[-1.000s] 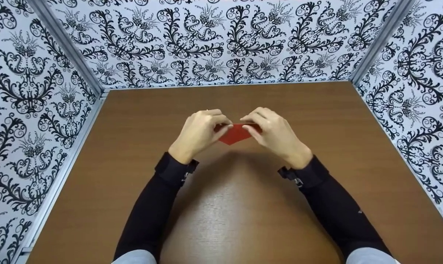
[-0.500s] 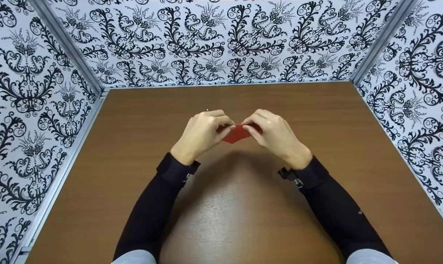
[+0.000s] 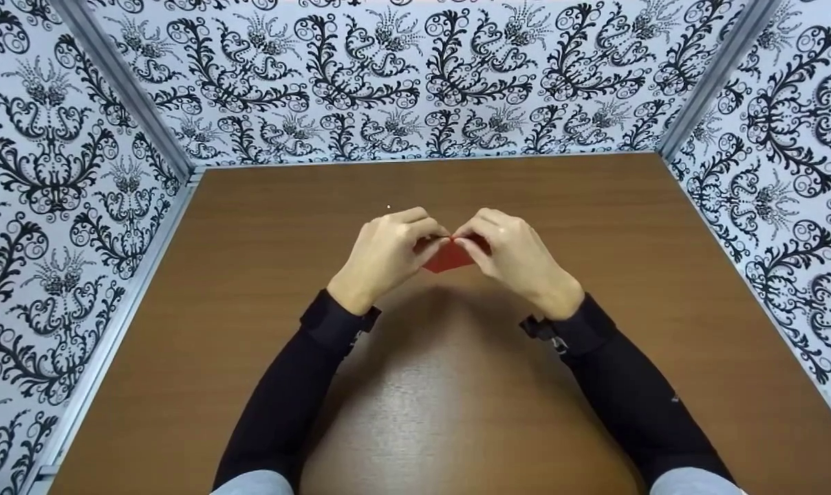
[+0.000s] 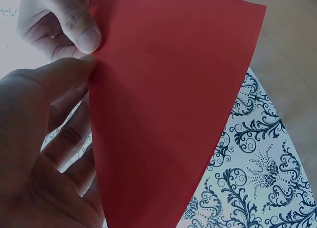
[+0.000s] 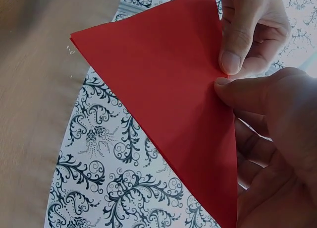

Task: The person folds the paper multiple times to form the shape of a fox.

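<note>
A folded sheet of red paper (image 3: 448, 258) is held up above the table between both hands. In the wrist views the paper (image 4: 163, 89) looks like a triangle with its layers lying together. My left hand (image 3: 388, 251) pinches the paper's top edge between thumb and fingers. Right beside it, my right hand (image 3: 519, 254) pinches the same edge, and the two thumbs nearly meet. Seen from the right wrist, the paper (image 5: 158, 84) hangs down from the pinched edge, its free corner pointing away from the fingers.
Beneath the hands lies a brown wooden table (image 3: 415, 412). Walls with a black-and-white scroll pattern (image 3: 388, 82) enclose the back and both sides, joined by grey metal posts (image 3: 123, 89).
My left hand has slid a little to the right along the paper's edge, closing the gap between the hands. The right hand has stayed almost where it was.
</note>
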`<state>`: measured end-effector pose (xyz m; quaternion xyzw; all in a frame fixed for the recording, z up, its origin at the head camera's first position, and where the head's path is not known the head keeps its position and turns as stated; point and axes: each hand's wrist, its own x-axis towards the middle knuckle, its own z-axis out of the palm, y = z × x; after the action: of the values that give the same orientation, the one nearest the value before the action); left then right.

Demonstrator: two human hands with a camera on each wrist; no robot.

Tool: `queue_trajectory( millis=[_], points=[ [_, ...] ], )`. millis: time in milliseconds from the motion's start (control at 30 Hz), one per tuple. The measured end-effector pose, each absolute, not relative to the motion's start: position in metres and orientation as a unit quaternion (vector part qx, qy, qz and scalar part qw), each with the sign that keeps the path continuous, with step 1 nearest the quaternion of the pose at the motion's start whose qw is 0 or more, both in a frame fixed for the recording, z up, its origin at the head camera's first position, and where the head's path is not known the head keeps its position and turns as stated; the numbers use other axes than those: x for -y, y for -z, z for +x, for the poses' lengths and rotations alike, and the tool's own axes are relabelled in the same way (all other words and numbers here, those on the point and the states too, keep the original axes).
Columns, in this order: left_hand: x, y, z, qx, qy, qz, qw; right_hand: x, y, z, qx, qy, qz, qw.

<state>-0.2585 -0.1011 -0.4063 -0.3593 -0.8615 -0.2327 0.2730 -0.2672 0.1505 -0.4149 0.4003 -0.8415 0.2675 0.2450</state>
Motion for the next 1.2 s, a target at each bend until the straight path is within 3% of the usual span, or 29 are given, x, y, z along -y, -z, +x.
queue_trajectory(
  millis=[600,1200],
  points=[
    [0.108,0.404,-0.261,0.858,0.236,-0.381,0.253,-0.159,0.408,-0.268,0.824,-0.311,0.42,0.219],
    [0.157,0.393,-0.28,0.866,0.286,-0.328,0.244,-0.186,0.398,-0.28,0.842,-0.312,0.375,0.231]
  ],
)
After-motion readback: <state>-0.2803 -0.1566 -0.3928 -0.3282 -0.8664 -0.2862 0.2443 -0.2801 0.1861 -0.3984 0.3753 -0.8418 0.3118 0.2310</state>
